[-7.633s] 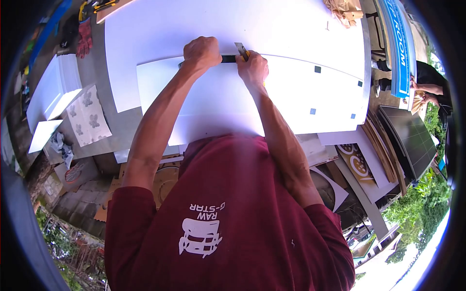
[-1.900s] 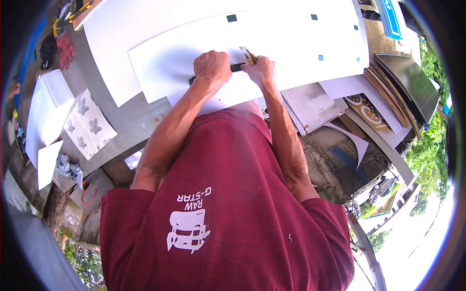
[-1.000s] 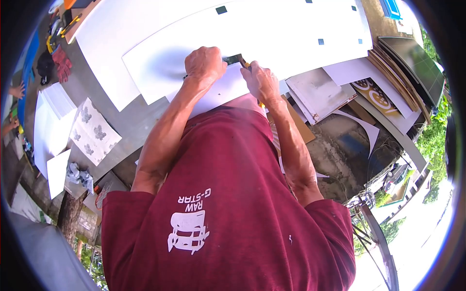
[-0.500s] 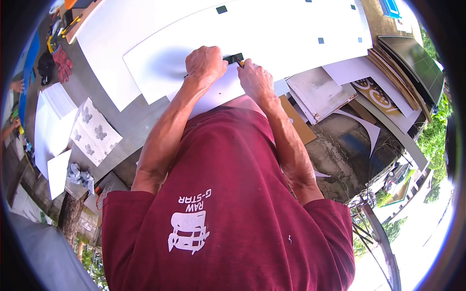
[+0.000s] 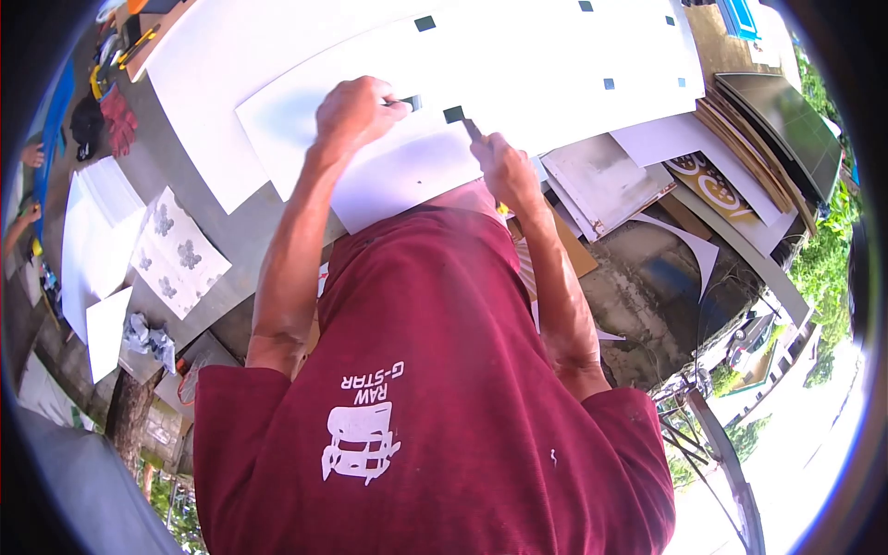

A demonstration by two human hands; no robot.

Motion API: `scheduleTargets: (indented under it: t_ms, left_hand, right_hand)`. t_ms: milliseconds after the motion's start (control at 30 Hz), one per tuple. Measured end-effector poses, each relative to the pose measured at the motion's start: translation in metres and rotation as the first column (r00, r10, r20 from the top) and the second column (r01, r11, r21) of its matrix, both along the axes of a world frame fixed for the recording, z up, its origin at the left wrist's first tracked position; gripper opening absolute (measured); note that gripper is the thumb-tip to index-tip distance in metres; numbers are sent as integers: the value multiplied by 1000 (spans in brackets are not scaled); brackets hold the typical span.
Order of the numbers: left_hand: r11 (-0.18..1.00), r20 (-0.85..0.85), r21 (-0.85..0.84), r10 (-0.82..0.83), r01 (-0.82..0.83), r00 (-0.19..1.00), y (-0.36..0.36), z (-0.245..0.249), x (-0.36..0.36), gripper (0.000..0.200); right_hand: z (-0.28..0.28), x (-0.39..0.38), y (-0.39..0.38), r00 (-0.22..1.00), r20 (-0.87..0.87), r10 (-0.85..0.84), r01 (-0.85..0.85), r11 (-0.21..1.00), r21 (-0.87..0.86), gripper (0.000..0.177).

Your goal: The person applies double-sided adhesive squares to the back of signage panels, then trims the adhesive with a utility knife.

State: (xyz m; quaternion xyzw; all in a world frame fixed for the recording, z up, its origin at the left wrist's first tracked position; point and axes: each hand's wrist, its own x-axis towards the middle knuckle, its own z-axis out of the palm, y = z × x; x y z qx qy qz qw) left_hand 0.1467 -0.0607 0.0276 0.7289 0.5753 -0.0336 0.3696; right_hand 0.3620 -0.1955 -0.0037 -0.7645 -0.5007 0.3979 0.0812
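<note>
A large white sheet [image 5: 518, 65] with several small dark square openings lies in front of me. Over its near part, my left hand [image 5: 356, 113] is closed on a small dark piece [image 5: 412, 103], too small to name surely. My right hand [image 5: 507, 168] grips a cutter-like tool [image 5: 473, 129], whose tip is beside a dark square opening [image 5: 453, 115]. The sheet's near edge rests close to my shirt.
White sheets [image 5: 97, 217] and a patterned sheet [image 5: 180, 250] lie at the left, near red gloves [image 5: 119, 120]. Stacked boards [image 5: 754, 157] and a stained white panel [image 5: 606, 180] are at the right. Another person's hand [image 5: 33, 155] shows far left.
My hands have moved apart: the left went left and slightly up, the right went right and down with the tool. The dark square between them is now uncovered.
</note>
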Motion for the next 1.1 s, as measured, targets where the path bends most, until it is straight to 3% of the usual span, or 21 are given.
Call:
scheduleTargets:
  t_ms: [33, 67, 133, 167, 300, 400, 467, 533, 633, 667, 733, 767, 867, 967, 1100]
  left_hand:
    - [999, 75, -39, 15, -12, 997, 4, 0, -14, 30]
    - [1000, 154, -29, 17, -13, 988, 5, -4, -27, 32]
    - [977, 207, -183, 147, -109, 967, 6, 10, -46, 31]
    - [967, 238, -192, 210, -165, 948, 3, 15, -55, 32]
    - [914, 257, -251, 381, -319, 888, -16, 4, -99, 34]
    - [853, 304, -285, 514, -438, 803, -36, 2, -115, 34]
    - [767, 294, -315, 639, -559, 711, -55, 0, -120, 35]
    - [715, 367, -312, 698, -626, 615, -72, 0, -123, 33]
    - [623, 410, -353, 774, -698, 483, -95, 4, -122, 27]
    - [623, 479, -388, 766, -679, 429, -103, -7, -125, 27]
    - [684, 427, -352, 725, -639, 540, -109, 2, -117, 27]
    - [714, 399, -350, 700, -607, 593, -109, 8, -112, 27]
    - [774, 361, -356, 630, -523, 687, -105, 22, -93, 27]
    - [809, 318, -340, 579, -480, 751, -98, 29, -79, 25]
    - [852, 314, -304, 512, -426, 800, -93, 34, -78, 23]
  right_hand:
    - [-4, 1, 8, 985, -120, -127, 129, 992, 12, 45]
    - [-7, 0, 16, 992, -55, -114, 114, 993, 9, 47]
    - [1, -12, 36, 994, 70, -83, 84, 996, -7, 50]
    - [-3, -15, 46, 991, 60, -123, 125, 992, -16, 56]
    - [-18, -17, 71, 966, 254, 47, -32, 997, -65, 53]
    - [-44, -15, 65, 901, 362, 239, -279, 958, 62, 44]
    - [-51, -11, 59, 932, 278, 232, -306, 915, 262, 36]
    - [-61, -3, 63, 973, 132, 188, -216, 942, 256, 38]
    - [-65, 1, 66, 982, 96, 164, -182, 953, 241, 41]
    - [-60, 5, 70, 993, -47, 112, -99, 969, 225, 42]
    - [-37, 3, 79, 932, -361, 27, 24, 990, 136, 43]
    - [-29, 1, 80, 782, -621, -55, 99, 994, 35, 40]
    - [20, -19, 89, 755, -653, 58, -71, 997, 6, 32]
    - [34, -43, 86, 692, -704, 159, -158, 985, 67, 31]
    - [30, -68, 84, 741, -627, 241, -246, 966, 81, 25]
